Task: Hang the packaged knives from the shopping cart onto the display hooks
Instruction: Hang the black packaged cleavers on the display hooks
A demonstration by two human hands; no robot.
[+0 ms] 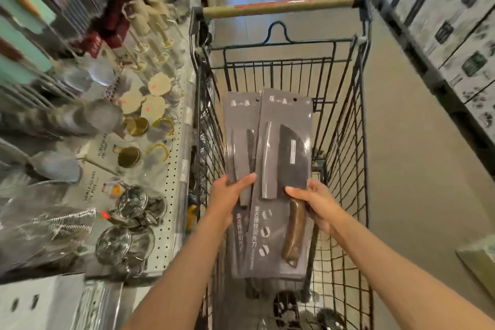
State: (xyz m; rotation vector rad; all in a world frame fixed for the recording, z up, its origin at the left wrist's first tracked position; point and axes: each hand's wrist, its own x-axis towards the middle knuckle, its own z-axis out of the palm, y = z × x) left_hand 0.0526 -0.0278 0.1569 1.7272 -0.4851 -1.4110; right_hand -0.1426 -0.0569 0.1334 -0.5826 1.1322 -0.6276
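While held above shopping cart (345, 115), packaged knives (284, 169) pinched at both edges: left hand (227, 194) grip, right hand (314, 199) grip

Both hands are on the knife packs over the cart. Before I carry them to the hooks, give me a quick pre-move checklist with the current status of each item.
1. Left hand holds the rear knife pack at its left edge: ok.
2. Right hand grips the front knife pack at its right edge: ok.
3. Hang holes at the tops of both packs visible and unblocked: ok.
4. Packs lifted above the shopping cart, not snagged on the wire: ok.
5. Free display hook located: cannot tell, none in view.
6. Packs squared up: not ok, they overlap at a slight angle.
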